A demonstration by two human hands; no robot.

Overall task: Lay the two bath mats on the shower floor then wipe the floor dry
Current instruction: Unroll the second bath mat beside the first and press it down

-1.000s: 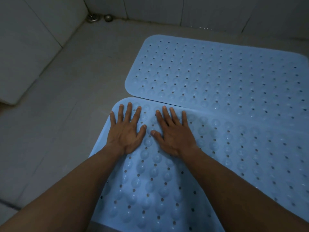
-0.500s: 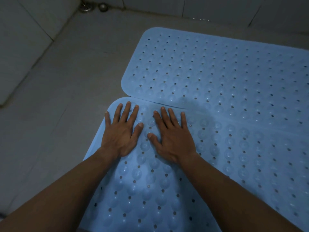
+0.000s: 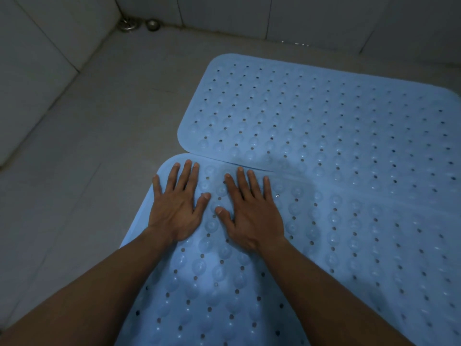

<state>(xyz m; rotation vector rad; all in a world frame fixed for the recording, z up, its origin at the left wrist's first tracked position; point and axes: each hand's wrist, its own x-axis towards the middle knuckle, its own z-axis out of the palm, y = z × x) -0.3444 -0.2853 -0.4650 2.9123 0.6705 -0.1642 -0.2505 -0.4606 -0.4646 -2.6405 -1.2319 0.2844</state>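
Two light blue rubber bath mats with holes and round bumps lie on the grey shower floor [image 3: 94, 151]. The far mat [image 3: 324, 116] lies flat toward the back wall. The near mat [image 3: 349, 245] meets it along one edge. My left hand [image 3: 177, 206] and my right hand [image 3: 249, 211] press flat, side by side, on the near mat's far left corner, fingers straight and spread. Both forearms reach in from the bottom of the view.
A metal floor drain [image 3: 127, 24] and a small round metal fitting [image 3: 152, 24] sit in the far left corner. Tiled walls [image 3: 37, 53] close in the left and back. Bare grey floor lies left of the mats.
Both hands stay pressed flat on the near mat's corner. Only the view has shifted slightly; the mats have not visibly moved.
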